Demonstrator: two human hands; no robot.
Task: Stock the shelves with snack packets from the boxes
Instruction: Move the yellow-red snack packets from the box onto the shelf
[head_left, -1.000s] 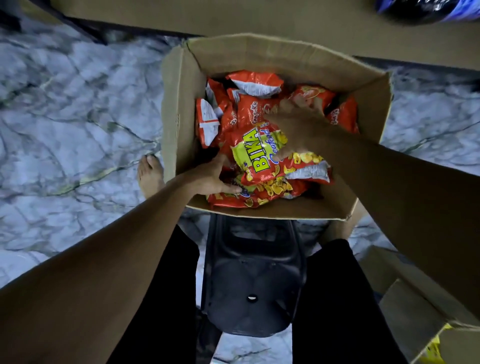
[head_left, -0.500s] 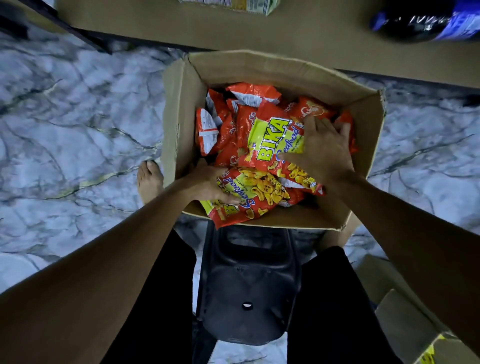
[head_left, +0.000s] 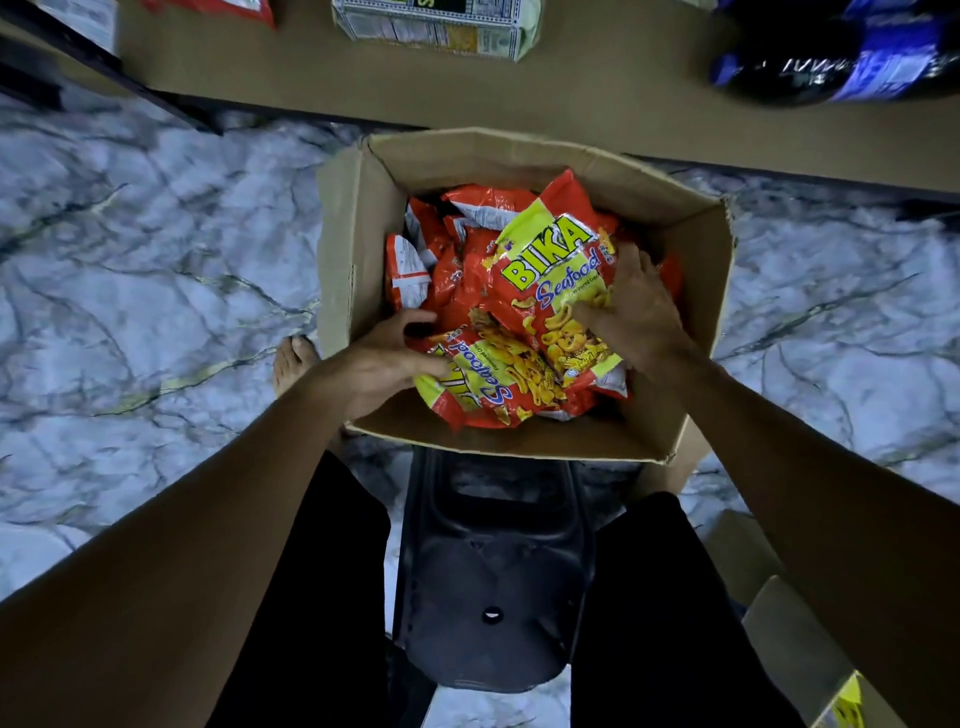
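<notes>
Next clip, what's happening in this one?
A person sits on a black stool over an open cardboard box of red-and-yellow snack packets on the marble floor. Both hands are in the box: the left hand grips a Seafood packet near the front, and the right hand rests on the BIKA Seafood packet on top of the pile. Nothing has been lifted out yet. The shelf just beyond the box already holds a few other packages.
</notes>
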